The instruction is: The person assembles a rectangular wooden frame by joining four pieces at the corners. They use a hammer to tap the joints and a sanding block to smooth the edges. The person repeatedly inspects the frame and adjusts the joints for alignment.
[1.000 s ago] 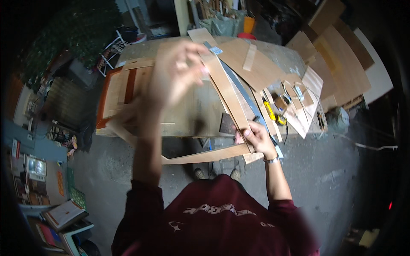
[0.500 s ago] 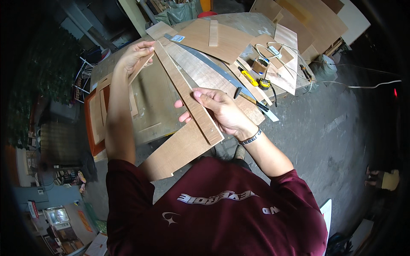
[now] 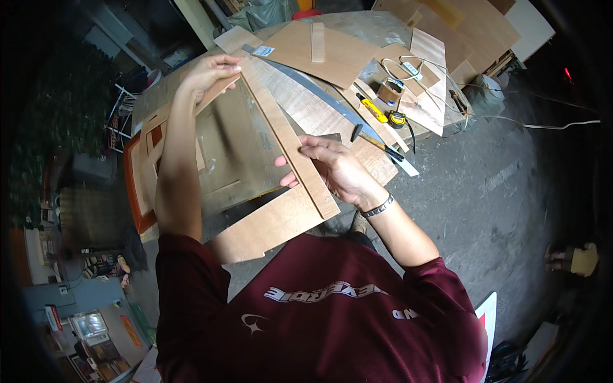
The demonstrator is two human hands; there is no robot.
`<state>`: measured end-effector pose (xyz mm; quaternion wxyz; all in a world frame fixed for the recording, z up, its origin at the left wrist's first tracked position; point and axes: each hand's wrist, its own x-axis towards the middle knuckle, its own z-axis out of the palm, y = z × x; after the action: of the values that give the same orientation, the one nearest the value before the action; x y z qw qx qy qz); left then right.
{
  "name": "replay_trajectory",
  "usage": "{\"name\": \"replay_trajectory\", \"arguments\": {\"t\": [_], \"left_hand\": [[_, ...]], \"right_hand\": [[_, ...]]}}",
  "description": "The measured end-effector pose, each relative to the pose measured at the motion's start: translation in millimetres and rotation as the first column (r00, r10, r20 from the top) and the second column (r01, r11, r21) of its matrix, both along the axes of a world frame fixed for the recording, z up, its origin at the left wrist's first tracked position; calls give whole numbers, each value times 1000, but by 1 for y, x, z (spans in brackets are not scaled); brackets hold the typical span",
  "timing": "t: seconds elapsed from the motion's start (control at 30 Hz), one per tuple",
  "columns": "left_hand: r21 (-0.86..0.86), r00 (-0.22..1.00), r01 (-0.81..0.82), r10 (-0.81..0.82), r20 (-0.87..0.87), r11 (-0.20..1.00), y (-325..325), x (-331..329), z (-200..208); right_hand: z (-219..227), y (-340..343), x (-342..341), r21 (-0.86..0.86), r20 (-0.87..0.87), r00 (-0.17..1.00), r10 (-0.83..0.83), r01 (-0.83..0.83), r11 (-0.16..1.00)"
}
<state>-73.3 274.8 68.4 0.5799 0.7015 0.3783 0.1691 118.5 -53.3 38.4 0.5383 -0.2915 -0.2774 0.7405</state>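
Note:
Both hands hold up a plywood frame piece above the workbench [image 3: 223, 175]. Its long narrow strip [image 3: 274, 118] slants from far left to near right. A wider plywood board [image 3: 271, 226] meets the strip's near end and reaches left toward my body. My left hand [image 3: 207, 75] is closed on the far corner, where another board joins; part of that joint is hidden by the fingers. My right hand [image 3: 338, 169] grips the strip's lower half, thumb on the upper face and fingertips showing past the other edge.
A hammer [image 3: 377, 143], yellow utility knife [image 3: 371, 108], tape measure [image 3: 396, 119] and tape roll [image 3: 389, 93] lie at the bench's right. Behind are plywood sheets [image 3: 300, 48] and a long grey strip [image 3: 310, 92]. A white cord [image 3: 549, 127] hangs off rightward. An orange-brown frame [image 3: 133, 179] sits left.
The frame piece has shifted slightly to the right and tilted a little, with both hands still on it. My right hand has moved slightly right and down.

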Motion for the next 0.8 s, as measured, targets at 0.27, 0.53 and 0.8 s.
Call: {"name": "replay_trajectory", "arguments": {"t": [0.27,0.53,0.8], "left_hand": [[126,981,149,-130,-146,981,-17,34,19],[749,992,36,-112,51,662,-75,37,65],[682,813,-582,335,477,443,-236,16,80]], "right_hand": [[-42,5,-24,-85,-31,999,-37,35,996],[-52,-2,-81,194,-20,935,-355,352,916],[-29,17,-153,536,146,818,-557,408,740]]}}
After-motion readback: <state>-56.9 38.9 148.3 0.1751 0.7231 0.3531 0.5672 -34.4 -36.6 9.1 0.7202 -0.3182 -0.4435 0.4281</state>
